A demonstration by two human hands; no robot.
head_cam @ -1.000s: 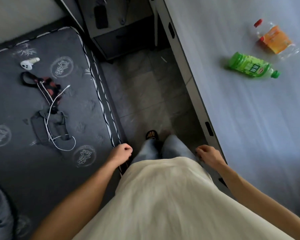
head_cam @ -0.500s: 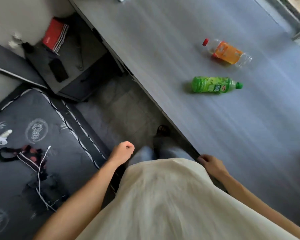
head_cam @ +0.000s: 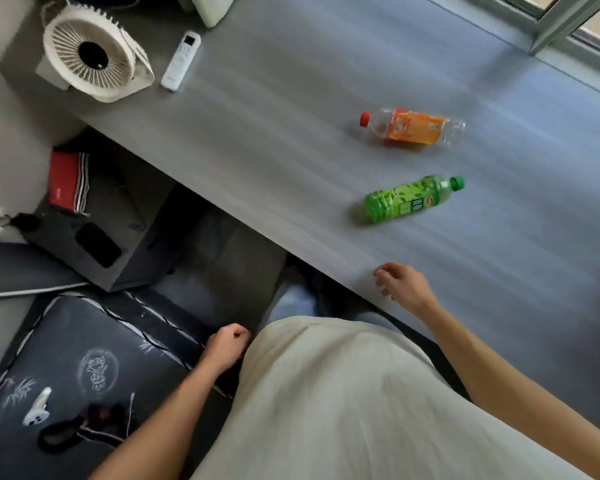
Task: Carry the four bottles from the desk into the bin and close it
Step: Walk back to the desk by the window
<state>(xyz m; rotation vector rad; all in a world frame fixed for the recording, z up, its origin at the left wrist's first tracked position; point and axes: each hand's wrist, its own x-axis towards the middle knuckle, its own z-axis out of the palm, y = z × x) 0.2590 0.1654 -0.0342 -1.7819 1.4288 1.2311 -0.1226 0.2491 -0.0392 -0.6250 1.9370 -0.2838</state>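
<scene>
Two bottles lie on their sides on the grey desk (head_cam: 291, 143). The green bottle (head_cam: 409, 199) with a green cap is the nearer one. Beyond it lies a clear bottle with an orange label and red cap (head_cam: 413, 127). My right hand (head_cam: 402, 285) hovers over the desk's front edge, fingers loosely apart, holding nothing, a little short of the green bottle. Beside my hip, my left hand (head_cam: 226, 346) is curled into a fist with nothing in it. No bin is in view.
A white fan (head_cam: 90, 57) and a white remote (head_cam: 181, 60) sit at the desk's far left. A dark low cabinet (head_cam: 94, 216) with a red pouch and a phone stands below. A dark mattress (head_cam: 66, 375) with cables lies at lower left. A window frame (head_cam: 565, 19) runs top right.
The view has swung toward the desk, bringing the fan and remote into sight. My right hand rose from my side onto the desk edge and its fingers opened. The left hand stays curled.
</scene>
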